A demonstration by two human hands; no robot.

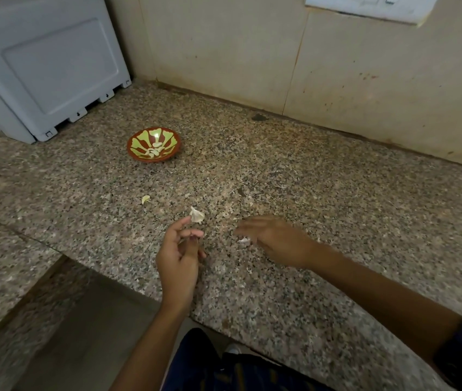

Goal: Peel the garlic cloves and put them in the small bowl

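At a speckled granite counter [294, 170], we see the left hand [179, 258] with fingers loosely curled and holding nothing, its fingertips just beside an unpeeled garlic clove [196, 215] lying on the stone; the right hand [275, 238] is blurred, fingers stretched out flat and low over a scrap of papery skin [243, 240], and we cannot tell whether it touches the scrap. The small bowl [154, 148], red with green petals, sits well apart toward the back left and already holds several peeled cloves [155, 150]. A loose pale piece [145, 199], clove or peel, lies between bowl and hands. We judge the main risks to be a brushing hand flicking the clove off the near edge, which is close, and pale skin fragments getting lost against the mottled stone or carried into the bowl. A grey plastic appliance [46, 66] stands behind the bowl against the stained tile wall [252, 52]; nothing lies across the path from clove to bowl.
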